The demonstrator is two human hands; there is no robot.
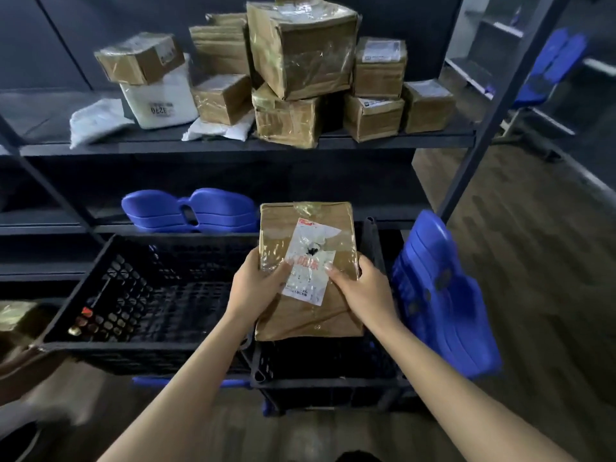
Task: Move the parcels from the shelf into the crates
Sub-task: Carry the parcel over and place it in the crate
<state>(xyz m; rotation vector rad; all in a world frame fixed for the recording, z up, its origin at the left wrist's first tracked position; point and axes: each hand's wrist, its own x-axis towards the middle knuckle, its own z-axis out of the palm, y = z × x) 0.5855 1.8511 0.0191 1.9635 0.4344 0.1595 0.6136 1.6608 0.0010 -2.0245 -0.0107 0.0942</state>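
A flat brown cardboard parcel [308,235] with a white label and clear tape hangs over the right black crate [328,383]. My left hand [255,283] grips its left edge and my right hand [360,288] grips its right edge, thumbs on top. A second, wider black crate [133,353] stands to the left, with nothing visible inside it. On the dark shelf [233,143] above lie several taped brown boxes, the biggest [301,48] tilted on top of the pile, and white padded bags [160,98].
Stacked blue plastic seats [443,295] lean to the right of the crates, and more blue seats [190,210] lie on the lower shelf. A metal shelf post [493,118] slants up at the right. Another brown parcel [16,315] shows at the far left edge.
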